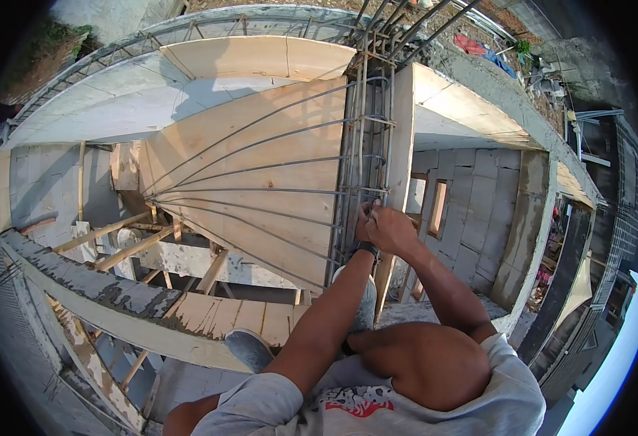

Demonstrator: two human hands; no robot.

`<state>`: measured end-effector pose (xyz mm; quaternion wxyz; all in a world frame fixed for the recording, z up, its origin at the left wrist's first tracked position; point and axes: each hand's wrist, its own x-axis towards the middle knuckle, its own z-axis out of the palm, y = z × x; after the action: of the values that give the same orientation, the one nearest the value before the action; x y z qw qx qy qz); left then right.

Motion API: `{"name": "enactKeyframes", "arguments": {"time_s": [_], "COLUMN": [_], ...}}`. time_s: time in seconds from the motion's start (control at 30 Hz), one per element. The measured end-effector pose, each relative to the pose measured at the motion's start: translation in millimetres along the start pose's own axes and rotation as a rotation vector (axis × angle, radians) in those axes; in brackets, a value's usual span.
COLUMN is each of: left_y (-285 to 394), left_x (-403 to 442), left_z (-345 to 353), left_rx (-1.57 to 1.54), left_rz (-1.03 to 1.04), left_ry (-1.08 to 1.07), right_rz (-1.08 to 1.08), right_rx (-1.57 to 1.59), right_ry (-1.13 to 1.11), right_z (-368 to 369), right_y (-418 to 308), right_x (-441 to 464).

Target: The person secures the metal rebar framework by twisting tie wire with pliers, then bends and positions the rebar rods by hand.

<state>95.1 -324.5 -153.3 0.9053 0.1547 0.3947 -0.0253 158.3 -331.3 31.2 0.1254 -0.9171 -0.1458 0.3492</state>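
Your left hand point(364, 224) and right hand point(394, 229) meet at the long grey steel-bar cage point(363, 109) | grip: fingers bunched, can't tell on what | brace one hand against it.

Rebar cage point(361, 142) partly hidden behind left grip point(364, 222), right grip point(391, 227).

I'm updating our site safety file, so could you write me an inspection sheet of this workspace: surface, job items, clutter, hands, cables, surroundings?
Surface: plywood panel, with shadows across part of it.
Job items: steel bars fan over the panel from a gathered point at picture left to a long rebar cage.
Clutter: red and blue material lies at the upper right, away from the hands.
Hands: left hand and right hand are close together at the cage; anything between the fingers is too small to tell.
Cables: nothing seen.
Surroundings: block wall at right; timber props and open gaps at left.
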Motion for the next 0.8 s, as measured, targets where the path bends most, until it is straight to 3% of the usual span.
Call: {"name": "enactKeyframes", "arguments": {"time_s": [0.1, 0.27, 0.4, 0.5, 0.7, 0.8], "left_y": [-4.1, -24.7, -23.9, 33.1, 33.1, 30.8], "left_x": [3.3, 16.4, 18.5, -42.2, -43.4, -37.7], "left_z": [1.9, -15.1, -23.5, 49.8, 60.9, 57.2], "left_rx": [-0.210, -0.481, -0.462, 0.969, 0.868, 0.752], "left_rz": [-0.102, -0.202, -0.169, 0.227, 0.209, 0.208], "left_ry": [-0.067, -0.247, -0.269, 0.336, 0.439, 0.411], "right_rz": [0.000, -0.036, 0.162, 0.265, 0.083, -0.313], "right_rx": [0.023, 0.367, 0.586, 0.859, 0.445, -0.018], "right_ry": [0.040, 0.129, 0.103, 0.069, 0.247, 0.330], "right_z": [5.1, 10.0, 2.9, -17.8, -0.9, 17.6], "right_y": [-4.0, 1.5, 3.1, 19.3, 42.0, 61.3], "right_x": [0.9, 6.2, 11.1, 4.2, -32.5, -31.0]}}
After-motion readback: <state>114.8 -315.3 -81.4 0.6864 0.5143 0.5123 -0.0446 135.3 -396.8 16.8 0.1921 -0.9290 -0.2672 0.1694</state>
